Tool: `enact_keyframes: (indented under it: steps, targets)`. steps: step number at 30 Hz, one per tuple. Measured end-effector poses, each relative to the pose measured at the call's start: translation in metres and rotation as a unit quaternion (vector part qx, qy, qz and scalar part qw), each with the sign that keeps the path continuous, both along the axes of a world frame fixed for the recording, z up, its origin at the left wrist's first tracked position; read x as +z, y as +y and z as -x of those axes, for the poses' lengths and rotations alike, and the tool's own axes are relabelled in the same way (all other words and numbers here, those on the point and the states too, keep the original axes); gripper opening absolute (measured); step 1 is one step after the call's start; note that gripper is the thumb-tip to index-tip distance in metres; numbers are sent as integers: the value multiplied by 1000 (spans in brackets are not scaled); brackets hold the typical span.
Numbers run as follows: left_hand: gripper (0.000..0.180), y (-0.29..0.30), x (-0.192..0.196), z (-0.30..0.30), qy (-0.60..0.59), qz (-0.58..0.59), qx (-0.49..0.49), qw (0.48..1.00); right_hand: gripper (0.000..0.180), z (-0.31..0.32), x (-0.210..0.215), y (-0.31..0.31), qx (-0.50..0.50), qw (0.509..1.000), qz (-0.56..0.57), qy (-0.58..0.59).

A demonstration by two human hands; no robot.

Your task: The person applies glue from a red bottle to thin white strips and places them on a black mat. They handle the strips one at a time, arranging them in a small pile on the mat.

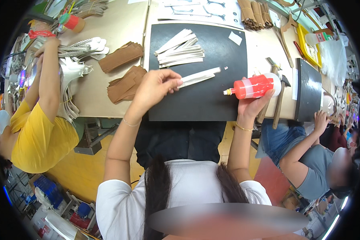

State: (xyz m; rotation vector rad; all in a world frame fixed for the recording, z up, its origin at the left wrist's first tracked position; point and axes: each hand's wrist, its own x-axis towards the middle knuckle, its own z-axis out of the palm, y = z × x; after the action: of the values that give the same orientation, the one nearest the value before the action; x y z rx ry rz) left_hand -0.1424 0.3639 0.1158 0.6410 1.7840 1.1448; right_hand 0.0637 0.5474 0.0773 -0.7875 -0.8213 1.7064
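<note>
My left hand (159, 87) has thumb and fingers closed on the left end of a pale strip (202, 77), which slants up to the right over the black mat (180, 107). In my right hand (254, 105) lies a red and white squeeze bottle (254, 87). The bottle is tipped on its side, its narrow tip toward the left, over the mat's right part. A fanned pile of pale strips (181, 50) rests on the mat beyond my left hand. Two stacks of brown strips, a farther one (122, 57) and a nearer one (127, 85), lie to the left.
Hammers (282, 92) lie right of the mat, beside a second black board (309, 90). A yellow tray (309, 48) stands farther right. Brown bundles (255, 15) are at the back. A co-worker in yellow (48, 132) sits left, another in grey (314, 172) right.
</note>
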Motion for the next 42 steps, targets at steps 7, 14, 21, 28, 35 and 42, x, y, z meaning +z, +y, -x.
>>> enact_keyframes:
  steps: [7, 14, 21, 28, 35, 42]
  targets:
    - [20, -6, -15, -15, 63, 85, 13, 994, 77, 0, 1, 0, 30, 994, -100, -42]
    - [19, -13, -23, -17, -83, -15, 124, 989, 75, 10, 5, 4, 54, 984, -157, -67]
    - [22, -21, -30, -19, -170, -57, 163, 970, 65, 32, 7, 3, 56, 957, -261, -116]
    - [25, -28, -31, -22, -191, -95, 168, 963, 52, 45, 2, 6, 82, 955, -251, -139]
    - [20, -30, -30, -22, -207, -94, 169, 959, 50, 52, 1, 8, 73, 953, -253, -151]
    - [19, -30, -29, -22, -207, -89, 169, 960, 47, 57, 4, 6, 86, 945, -265, -169]
